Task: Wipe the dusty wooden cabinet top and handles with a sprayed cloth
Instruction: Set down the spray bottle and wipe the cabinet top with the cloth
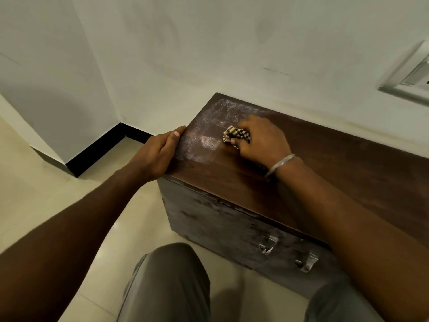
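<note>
Right hand (262, 140) grips the cloth (236, 134) on the cabinet top (348, 159); left hand (160, 152) clasps its left edge. Overlapping strokes toward the dusty far corner would serve best.

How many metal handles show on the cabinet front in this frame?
2. The left handle and the right handle sit side by side on the dusty cabinet front; the right forearm may hide more.

The single view is taken from head height, aimed steeply down and forward, close above the cabinet (348, 159) at right; floor (46, 194) is seen left, wall (209, 43) far.
</note>
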